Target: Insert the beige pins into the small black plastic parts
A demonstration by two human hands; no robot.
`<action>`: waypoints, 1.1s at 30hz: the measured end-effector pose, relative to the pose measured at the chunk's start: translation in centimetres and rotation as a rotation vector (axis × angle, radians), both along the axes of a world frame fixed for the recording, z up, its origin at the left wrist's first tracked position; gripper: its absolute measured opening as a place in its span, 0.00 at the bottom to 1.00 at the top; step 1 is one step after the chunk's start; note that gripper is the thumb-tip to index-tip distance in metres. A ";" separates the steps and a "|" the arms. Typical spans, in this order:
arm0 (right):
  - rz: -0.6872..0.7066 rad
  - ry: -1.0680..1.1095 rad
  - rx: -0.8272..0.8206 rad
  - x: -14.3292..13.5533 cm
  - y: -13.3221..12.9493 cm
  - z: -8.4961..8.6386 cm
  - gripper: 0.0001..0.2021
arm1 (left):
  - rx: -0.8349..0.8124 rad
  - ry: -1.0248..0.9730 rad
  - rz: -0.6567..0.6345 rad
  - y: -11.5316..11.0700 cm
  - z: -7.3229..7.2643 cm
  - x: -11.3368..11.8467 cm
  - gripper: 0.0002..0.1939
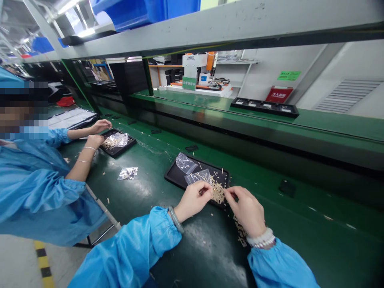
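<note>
My left hand (pixel 195 200) is at the near edge of a black tray (pixel 177 176), thumb and fingers pinched together beside a pile of small beige strips (pixel 218 192). What it pinches, if anything, is too small to make out. My right hand (pixel 247 208) is on the other side of the pile, its thumb and fingertips also closed at the tray's right end; anything between them cannot be made out. Clear plastic bags (pixel 198 177) lie in the tray, left of the strips. More beige pieces (pixel 240 232) lie on the green table, partly behind my right hand.
At the left, a person in a blue smock (pixel 45 188) handles strips in another black tray (pixel 127 147). A small clear bag (pixel 128 173) lies between the trays. Dark flat parts (pixel 287 188) rest on the green surface. A raised ledge (pixel 186 116) runs behind, under a grey overhead beam (pixel 210 30).
</note>
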State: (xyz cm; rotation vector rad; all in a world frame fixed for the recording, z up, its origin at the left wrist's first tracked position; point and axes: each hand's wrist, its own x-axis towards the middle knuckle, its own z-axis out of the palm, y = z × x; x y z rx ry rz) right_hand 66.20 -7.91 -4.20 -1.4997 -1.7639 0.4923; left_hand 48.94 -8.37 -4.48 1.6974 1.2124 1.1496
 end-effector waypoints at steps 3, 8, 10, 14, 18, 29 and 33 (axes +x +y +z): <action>0.082 0.065 -0.043 0.0 0.2 -0.1 0.10 | 0.014 0.020 -0.021 -0.1 0.0 0.0 0.05; 0.271 0.278 -0.263 -0.7 -0.3 1.1 0.13 | 0.024 0.043 -0.096 -0.2 0.5 0.0 0.06; 0.291 0.354 -0.339 -0.9 -0.5 1.4 0.14 | 0.027 0.051 -0.109 -0.4 0.7 0.0 0.06; 0.271 0.456 -0.411 -1.0 -0.7 1.4 0.13 | 0.023 0.069 -0.112 -0.8 0.9 0.1 0.07; 0.250 0.500 -0.411 -0.7 -0.8 1.4 0.12 | 0.013 0.101 -0.138 -0.7 1.1 0.2 0.08; 0.279 0.327 -0.303 3.3 -6.1 0.9 0.12 | -0.005 0.669 -0.479 3.0 5.2 -1.5 0.12; 0.402 0.284 -0.308 3.5 -8.4 -0.3 0.12 | -0.071 0.818 -0.485 5.8 6.6 -1.2 0.06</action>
